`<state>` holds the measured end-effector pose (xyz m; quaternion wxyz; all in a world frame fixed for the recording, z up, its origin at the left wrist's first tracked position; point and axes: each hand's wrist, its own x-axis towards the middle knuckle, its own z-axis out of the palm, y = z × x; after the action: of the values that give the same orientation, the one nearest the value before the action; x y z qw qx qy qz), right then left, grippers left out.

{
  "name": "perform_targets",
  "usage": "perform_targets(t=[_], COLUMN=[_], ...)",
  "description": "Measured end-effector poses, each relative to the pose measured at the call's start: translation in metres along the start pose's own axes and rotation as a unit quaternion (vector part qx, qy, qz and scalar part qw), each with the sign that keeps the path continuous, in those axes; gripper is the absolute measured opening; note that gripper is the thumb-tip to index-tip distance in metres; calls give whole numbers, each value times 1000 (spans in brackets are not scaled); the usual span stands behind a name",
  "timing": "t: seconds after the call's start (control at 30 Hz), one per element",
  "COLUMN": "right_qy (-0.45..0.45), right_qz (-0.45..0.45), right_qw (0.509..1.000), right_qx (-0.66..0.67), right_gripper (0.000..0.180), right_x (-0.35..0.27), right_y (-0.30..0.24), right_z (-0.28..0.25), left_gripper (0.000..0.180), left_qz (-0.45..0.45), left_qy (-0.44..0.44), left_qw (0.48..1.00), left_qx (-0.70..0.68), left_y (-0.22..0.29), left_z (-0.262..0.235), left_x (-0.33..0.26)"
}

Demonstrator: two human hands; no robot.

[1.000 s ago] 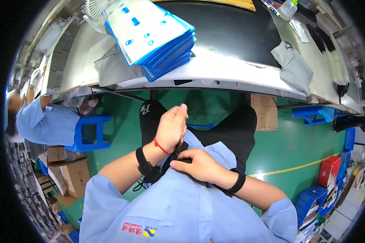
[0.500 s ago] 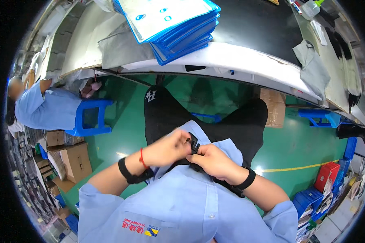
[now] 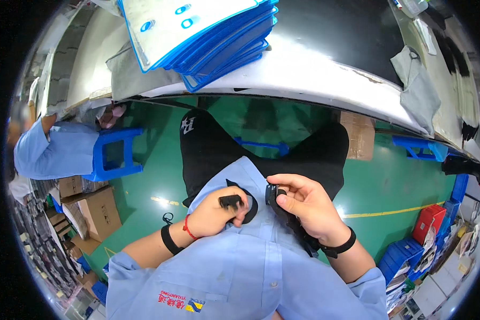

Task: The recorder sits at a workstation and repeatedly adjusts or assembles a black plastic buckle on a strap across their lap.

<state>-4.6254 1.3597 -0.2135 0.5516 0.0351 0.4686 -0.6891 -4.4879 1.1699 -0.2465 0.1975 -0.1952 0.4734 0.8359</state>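
In front of my belly my left hand (image 3: pixel 218 213) is closed on a black strap end (image 3: pixel 230 201) with a dark, blocky buckle piece. A loop of that strap (image 3: pixel 250 208) curls out beside the fingers over my light blue shirt. A short way to the right, my right hand (image 3: pixel 306 205) pinches another black strap end (image 3: pixel 272 194), also with a buckle-like piece. From there a dark strap (image 3: pixel 298 226) runs down toward my right side. The two ends are apart. Each wrist wears a black band, and the left one also a red cord.
A stack of blue-edged clear pouches (image 3: pixel 213 48) lies on the workbench (image 3: pixel 314 69) ahead. A grey cloth (image 3: pixel 416 85) hangs at its right. Another person sits on a blue stool (image 3: pixel 112 154) at left, near cardboard boxes (image 3: pixel 98 213). Blue and red bins (image 3: pixel 429 221) stand at right.
My hands were together at one black buckle; now they are apart, each with a strap end. The view has shifted slightly, with the bench stack further left.
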Motion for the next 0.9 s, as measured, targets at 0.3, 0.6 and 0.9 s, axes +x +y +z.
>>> perform_targets(t=[0.3,0.6,0.9], right_qy=[58,48,43], right_qz=[-89,-60,-17], right_qw=[988,981,995], right_qx=[-115,-179,-87], right_gripper=[34,24,18], right_x=[0,-6,-3], right_y=[28,20,19], right_z=[0,-4,-4], left_gripper=[19,18,14], left_qz=[-105,-98,-83], left_qy=[-13,2,-15], left_qw=[989,994,996], left_qx=[99,53,38], left_y=[19,9,5], left_z=[20,18,18], left_x=[19,18,19])
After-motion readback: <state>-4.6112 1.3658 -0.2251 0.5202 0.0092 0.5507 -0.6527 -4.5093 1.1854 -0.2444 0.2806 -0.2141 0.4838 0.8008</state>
